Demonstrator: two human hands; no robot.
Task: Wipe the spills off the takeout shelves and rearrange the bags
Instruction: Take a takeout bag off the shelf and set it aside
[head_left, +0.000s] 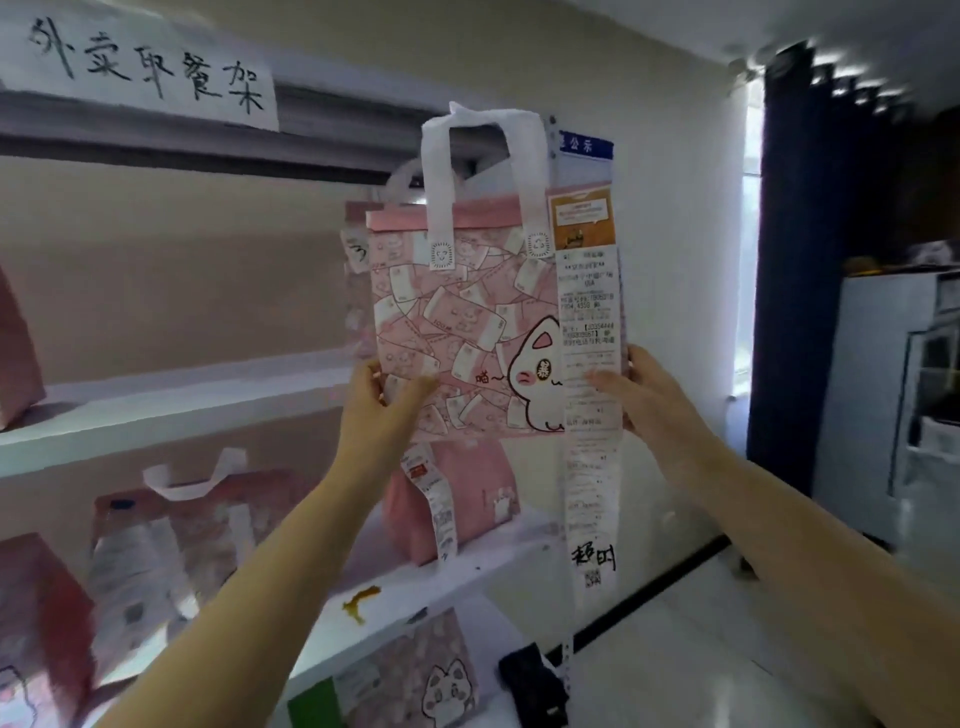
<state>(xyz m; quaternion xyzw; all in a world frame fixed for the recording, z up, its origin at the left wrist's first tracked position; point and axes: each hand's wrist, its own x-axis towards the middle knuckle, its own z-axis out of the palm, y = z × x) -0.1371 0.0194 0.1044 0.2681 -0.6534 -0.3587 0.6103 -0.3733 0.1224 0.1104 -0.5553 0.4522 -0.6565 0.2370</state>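
The pink paper takeout bag (467, 332), printed with a banknote pattern and a cartoon cat, with flat white handles and a long thin receipt (589, 415) hanging from its right edge, is held in the air at upper-shelf (156, 410) height, the left hand (384, 410) and right hand (644, 395) each clamped on a lower side. The step in hand appears to be rearranging; the next move calls for seating the flat base squarely on the smooth white board. An orange spill (361, 600) on the lower shelf (493, 569) is not yet wiped.
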